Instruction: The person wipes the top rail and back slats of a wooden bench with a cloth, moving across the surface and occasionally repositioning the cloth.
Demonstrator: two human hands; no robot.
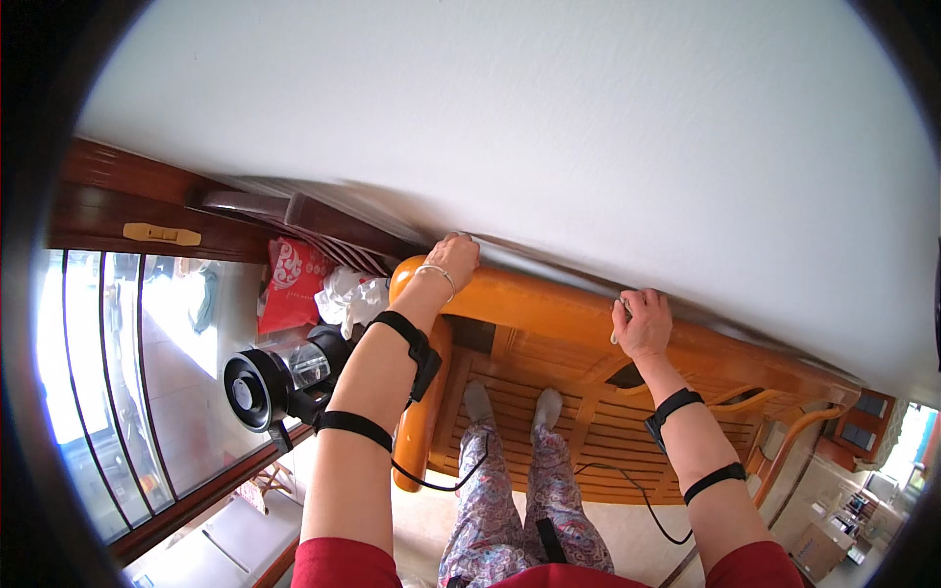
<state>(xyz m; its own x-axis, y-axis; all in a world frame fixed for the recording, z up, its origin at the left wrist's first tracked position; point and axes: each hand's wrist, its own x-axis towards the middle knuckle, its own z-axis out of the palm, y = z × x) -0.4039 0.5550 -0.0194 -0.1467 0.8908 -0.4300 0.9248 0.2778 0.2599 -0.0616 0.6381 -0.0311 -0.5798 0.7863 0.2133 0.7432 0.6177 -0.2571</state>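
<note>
Both hands are at the top rail of a wooden bench's backrest (544, 301), close to a white wall (559, 132). My left hand (453, 261), with a bangle at the wrist, rests on the rail near its rounded left end, fingers curled at the wall side; whether it holds anything cannot be told. Farther right, my right hand (643, 323) is curled above the rail with a small pale object (614, 336) showing at its thumb side. What that object is cannot be made out. My feet (548, 408) stand on the slatted bench seat (507, 448).
Left of the bench are a glass pitcher with a black lid (305, 367), a white plastic bag (351, 298), a red bag (290, 283) and a dark wooden rack (323, 220). Black cables (441, 486) hang near my legs. A cardboard box (822, 550) stands at lower right.
</note>
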